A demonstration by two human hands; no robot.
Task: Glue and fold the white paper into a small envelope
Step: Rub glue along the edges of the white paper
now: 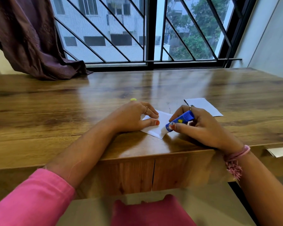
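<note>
A small white paper [160, 126] lies on the wooden table [72, 111] near its front edge. My left hand [134, 118] rests on the paper's left part, fingers and thumb pressing it flat. My right hand [201, 128] grips a blue glue stick [180, 122], tilted with its lower end down on the paper's right side. Part of the paper is hidden under both hands.
A second white paper [204, 106] lies just behind my right hand. A small yellow-green cap [133, 99] sits behind my left hand. A folded paper slip [279, 151] lies at the lower right ledge. A maroon curtain [31, 38] drapes onto the back left; a barred window stands behind.
</note>
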